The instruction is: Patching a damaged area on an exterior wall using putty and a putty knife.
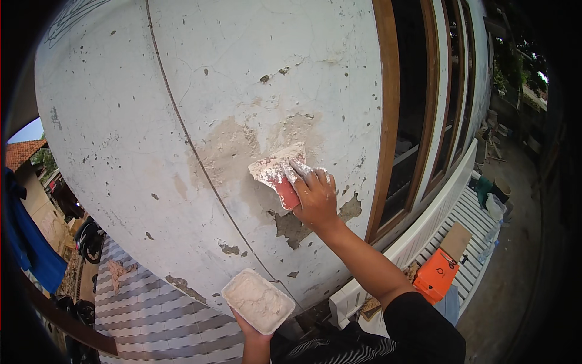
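My right hand [316, 197], its fingers smeared white, grips a red putty scraper [282, 192] whose white-coated blade lies against a patched, beige-grey area [227, 148] of the cracked white wall [103, 121]. Flaked grey spots show around and below the scraper. At the bottom centre, my left hand [248, 321] holds a white rectangular tub [259, 298] of pale putty, its fingers mostly hidden beneath it.
Wood-framed windows [379, 121] stand right of the patch. Below them a white slatted bench [482, 212] bears an orange box [435, 276] and boards. A thin cable [182, 127] crosses the wall. At left are tiled floor [151, 309], blue fabric [42, 249] and a motorbike [90, 238].
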Demonstrator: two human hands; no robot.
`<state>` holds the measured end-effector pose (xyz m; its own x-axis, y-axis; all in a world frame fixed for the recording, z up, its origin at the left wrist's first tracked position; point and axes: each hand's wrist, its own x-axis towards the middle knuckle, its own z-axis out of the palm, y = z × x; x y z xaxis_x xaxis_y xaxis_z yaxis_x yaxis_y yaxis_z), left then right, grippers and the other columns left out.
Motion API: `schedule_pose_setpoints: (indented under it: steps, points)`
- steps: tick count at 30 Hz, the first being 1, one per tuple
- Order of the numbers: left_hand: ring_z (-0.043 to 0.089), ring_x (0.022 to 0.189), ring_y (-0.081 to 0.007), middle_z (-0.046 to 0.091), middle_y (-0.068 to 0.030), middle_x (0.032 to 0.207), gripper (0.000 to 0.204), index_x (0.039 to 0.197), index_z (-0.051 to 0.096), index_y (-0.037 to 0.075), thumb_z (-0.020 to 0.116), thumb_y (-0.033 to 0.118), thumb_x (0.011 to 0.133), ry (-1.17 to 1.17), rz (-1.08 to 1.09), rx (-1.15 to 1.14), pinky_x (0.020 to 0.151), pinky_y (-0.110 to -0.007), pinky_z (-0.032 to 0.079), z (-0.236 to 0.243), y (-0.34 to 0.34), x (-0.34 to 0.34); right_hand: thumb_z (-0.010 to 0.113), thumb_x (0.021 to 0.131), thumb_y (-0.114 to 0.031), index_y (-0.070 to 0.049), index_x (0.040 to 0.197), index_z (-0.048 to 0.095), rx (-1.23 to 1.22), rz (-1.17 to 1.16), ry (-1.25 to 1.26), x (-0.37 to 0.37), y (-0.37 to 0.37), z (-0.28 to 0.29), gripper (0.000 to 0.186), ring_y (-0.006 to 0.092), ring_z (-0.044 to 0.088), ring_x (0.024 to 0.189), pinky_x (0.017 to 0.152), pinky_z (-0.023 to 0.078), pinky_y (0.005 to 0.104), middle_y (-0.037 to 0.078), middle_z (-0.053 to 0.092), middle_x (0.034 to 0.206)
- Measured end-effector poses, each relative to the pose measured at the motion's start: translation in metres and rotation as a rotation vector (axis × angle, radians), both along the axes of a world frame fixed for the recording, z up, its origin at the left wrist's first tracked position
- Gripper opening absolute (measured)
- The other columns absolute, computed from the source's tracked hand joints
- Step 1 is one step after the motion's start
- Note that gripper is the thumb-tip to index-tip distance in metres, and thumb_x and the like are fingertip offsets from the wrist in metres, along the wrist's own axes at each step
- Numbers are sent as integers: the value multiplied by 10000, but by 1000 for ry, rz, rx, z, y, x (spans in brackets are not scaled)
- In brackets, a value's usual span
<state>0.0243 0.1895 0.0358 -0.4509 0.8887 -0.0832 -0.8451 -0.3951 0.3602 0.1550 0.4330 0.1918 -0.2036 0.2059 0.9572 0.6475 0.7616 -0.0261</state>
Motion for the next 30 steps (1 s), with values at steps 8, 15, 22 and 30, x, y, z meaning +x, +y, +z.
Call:
schedule_pose_setpoints:
  steps: [8,15,22,30]
  points:
    - [580,1180,-320,571,-81,1343,597,1403,481,158,394,566,976,29,10,5,980,-527,485,5,1,-8,705,615,-69,-73,990,670,-24,80,8,-4,-8,-29,377,255,569,836,740,378,401,65,544,834]
    - [567,1200,-335,548,-84,1376,621,1428,454,157,393,575,973,26,-45,54,988,-548,476,0,5,-8,690,599,-53,-58,985,659,-66,122,-115,22,-22,-45,387,285,557,838,722,405,422,82,551,850]
    - [558,1219,-346,539,-91,1394,635,1441,440,150,389,575,973,-10,-40,81,998,-558,469,3,-3,-8,635,646,26,-21,1004,661,-75,73,74,36,-20,15,363,324,532,829,717,428,426,108,579,870]
    - [577,1182,-343,560,-87,1357,624,1421,460,160,386,583,968,50,52,30,973,-549,484,2,-14,-15,676,633,5,-55,1105,631,-218,22,27,2,-26,18,478,333,560,853,688,435,429,135,524,902]
